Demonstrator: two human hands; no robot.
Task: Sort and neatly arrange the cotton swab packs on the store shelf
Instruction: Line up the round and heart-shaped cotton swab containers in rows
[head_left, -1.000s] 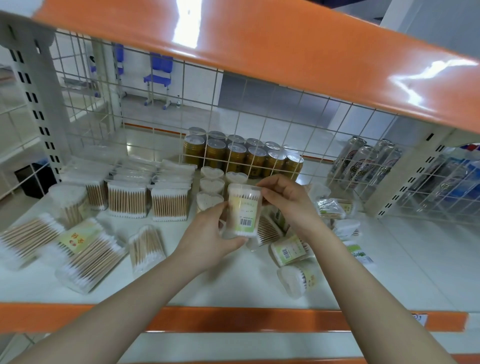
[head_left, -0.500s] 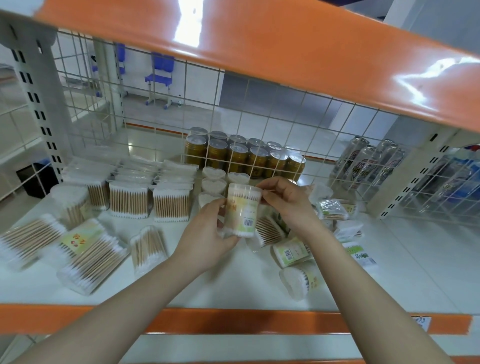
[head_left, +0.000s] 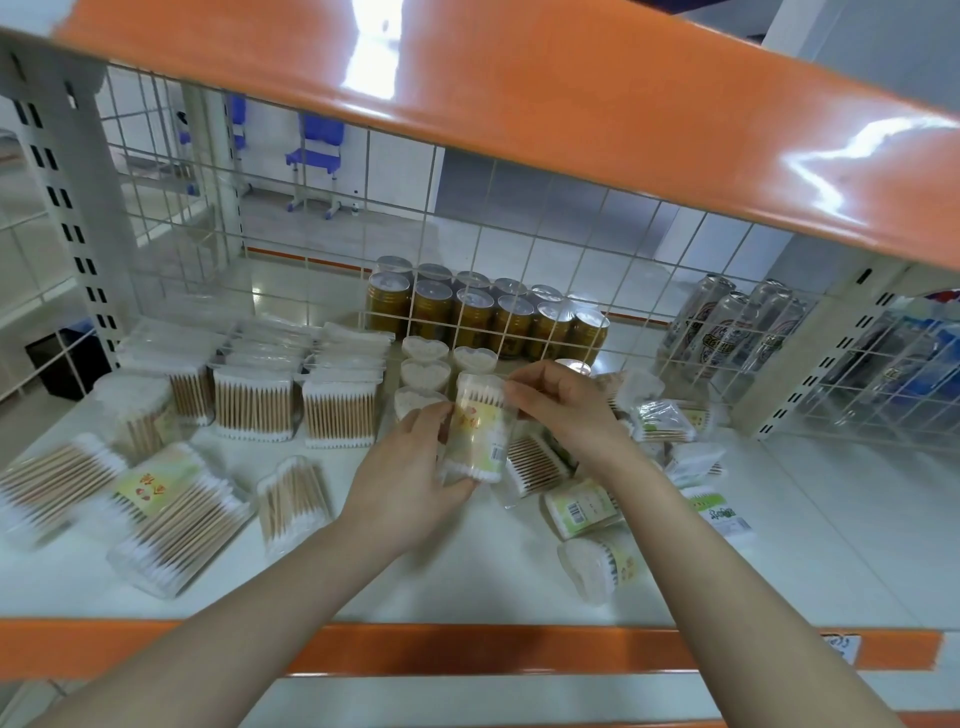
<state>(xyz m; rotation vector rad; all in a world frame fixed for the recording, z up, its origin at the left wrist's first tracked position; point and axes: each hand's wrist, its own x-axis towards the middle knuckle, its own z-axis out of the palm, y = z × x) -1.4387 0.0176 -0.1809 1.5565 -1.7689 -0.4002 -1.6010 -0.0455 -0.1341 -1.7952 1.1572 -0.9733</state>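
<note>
Both my hands on one cylindrical swab pack (head_left: 478, 428), held upright above the shelf (head_left: 467, 571), mid-shelf, in front of the heart-shaped swab boxes (head_left: 423, 374). Left hand (head_left: 402, 483) grip: fingers curled round the lower part and base of the pack, thumb up along its left side. Right hand (head_left: 563, 408) grip: fingertips pinch the top rim at its right edge. Pack is clear plastic, yellow-green label, barcode facing lower right, swab tips visible at top and bottom.

Rest of the stock:
- Back left: three rows of upright rectangular swab packs (head_left: 254, 400), neatly lined up.
- Far left: one round tub (head_left: 137, 410) upright, flat bag packs (head_left: 166, 512) lying askew near the front edge.
- Just left of my left wrist: a small clear pack (head_left: 291, 501) lying flat.
- Right of my hands: loose pile of mixed packs (head_left: 665, 421), unsorted; two cylinders on their sides (head_left: 582, 506) near the front.

Behind the wire mesh back panel (head_left: 545, 249): gold cans (head_left: 488, 317) in rows, silver cans (head_left: 737, 322) to the right. Orange upper shelf edge (head_left: 519, 88) overhead.
</note>
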